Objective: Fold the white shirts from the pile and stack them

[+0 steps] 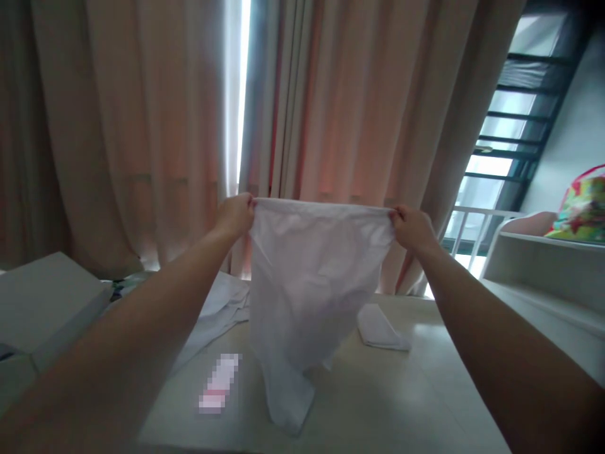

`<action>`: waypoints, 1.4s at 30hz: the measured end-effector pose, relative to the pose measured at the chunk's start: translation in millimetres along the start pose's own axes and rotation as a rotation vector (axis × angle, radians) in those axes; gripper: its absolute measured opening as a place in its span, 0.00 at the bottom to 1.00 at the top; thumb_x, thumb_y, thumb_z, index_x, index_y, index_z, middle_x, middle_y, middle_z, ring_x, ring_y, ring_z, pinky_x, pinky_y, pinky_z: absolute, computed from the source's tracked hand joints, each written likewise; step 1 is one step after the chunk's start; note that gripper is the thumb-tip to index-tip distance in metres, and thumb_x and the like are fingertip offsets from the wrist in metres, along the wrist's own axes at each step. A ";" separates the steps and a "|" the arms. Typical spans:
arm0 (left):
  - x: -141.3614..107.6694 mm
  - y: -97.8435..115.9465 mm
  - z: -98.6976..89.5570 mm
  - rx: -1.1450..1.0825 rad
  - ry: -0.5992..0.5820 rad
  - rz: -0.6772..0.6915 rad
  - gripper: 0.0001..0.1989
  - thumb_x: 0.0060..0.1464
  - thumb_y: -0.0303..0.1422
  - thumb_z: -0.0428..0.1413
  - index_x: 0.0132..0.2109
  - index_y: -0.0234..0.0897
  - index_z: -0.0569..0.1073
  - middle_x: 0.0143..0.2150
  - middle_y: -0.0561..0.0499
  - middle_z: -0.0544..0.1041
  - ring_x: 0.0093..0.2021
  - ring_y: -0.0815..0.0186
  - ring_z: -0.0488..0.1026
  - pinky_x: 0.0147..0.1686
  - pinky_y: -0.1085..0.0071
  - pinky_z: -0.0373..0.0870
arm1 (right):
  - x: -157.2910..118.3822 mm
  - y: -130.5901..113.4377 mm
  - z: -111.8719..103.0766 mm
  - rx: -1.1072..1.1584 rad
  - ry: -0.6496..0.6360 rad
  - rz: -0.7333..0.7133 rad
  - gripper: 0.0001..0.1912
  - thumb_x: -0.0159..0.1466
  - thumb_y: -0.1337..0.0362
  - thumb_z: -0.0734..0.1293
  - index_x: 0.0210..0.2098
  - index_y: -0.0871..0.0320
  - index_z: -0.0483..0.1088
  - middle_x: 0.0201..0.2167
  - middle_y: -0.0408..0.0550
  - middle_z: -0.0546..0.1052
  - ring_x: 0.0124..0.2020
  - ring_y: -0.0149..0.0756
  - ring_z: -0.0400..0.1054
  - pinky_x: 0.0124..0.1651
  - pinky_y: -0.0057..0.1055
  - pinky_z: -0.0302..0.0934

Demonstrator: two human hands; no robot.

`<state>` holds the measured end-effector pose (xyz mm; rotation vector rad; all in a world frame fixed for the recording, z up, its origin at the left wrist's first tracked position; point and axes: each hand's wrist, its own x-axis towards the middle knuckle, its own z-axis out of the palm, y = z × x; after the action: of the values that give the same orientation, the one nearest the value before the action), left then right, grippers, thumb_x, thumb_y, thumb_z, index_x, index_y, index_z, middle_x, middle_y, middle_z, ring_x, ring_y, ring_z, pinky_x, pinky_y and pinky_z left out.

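A white cloth (pixel 319 268), perhaps a garment, hangs stretched between my two hands above the table. My left hand (pixel 236 213) pinches its top left corner. At the top right corner, the fingers of my right hand (pixel 412 226) are closed on it. The upper edge is pulled almost straight, while the lower part droops in loose folds, with one long end low on the left. Behind it to the right lies a folded white cloth (pixel 382 331). More white cloth (pixel 224 306) is spread out beyond my left forearm.
The pale table (pixel 401 403) carries a blurred-out pink and white item (pixel 220 383). A white box (pixel 51 302) stands at the left. Closed curtains (pixel 359 113) hang behind. On the right is a white shelf (pixel 543 277) with a colourful bag (pixel 583 208).
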<state>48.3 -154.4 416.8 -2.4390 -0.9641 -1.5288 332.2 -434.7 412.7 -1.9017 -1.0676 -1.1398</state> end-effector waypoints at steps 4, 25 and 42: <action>7.7 7.7 -16.8 0.018 0.052 0.065 0.18 0.56 0.41 0.42 0.38 0.37 0.72 0.34 0.44 0.75 0.37 0.58 0.70 0.36 0.66 0.60 | 11.6 0.5 -17.4 -0.061 0.059 -0.020 0.15 0.61 0.59 0.55 0.34 0.58 0.70 0.29 0.53 0.73 0.31 0.41 0.66 0.32 0.34 0.55; 16.8 50.8 -120.3 0.030 0.172 0.089 0.18 0.56 0.42 0.42 0.37 0.39 0.72 0.35 0.46 0.75 0.35 0.63 0.70 0.32 0.70 0.61 | 32.3 -21.6 -133.1 -0.156 0.050 0.026 0.15 0.62 0.60 0.55 0.35 0.60 0.70 0.32 0.54 0.74 0.33 0.41 0.67 0.33 0.31 0.54; -0.4 32.2 -133.7 0.136 0.047 0.151 0.21 0.56 0.43 0.39 0.37 0.38 0.73 0.37 0.46 0.76 0.36 0.62 0.71 0.31 0.71 0.60 | 18.2 -27.3 -123.0 -0.112 -0.058 -0.030 0.14 0.62 0.62 0.55 0.33 0.60 0.70 0.33 0.52 0.74 0.34 0.37 0.66 0.33 0.27 0.53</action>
<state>-37.1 -234.1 489.3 -2.3136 -0.8261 -1.4159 268.5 -520.8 481.5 -2.0225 -1.0874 -1.1908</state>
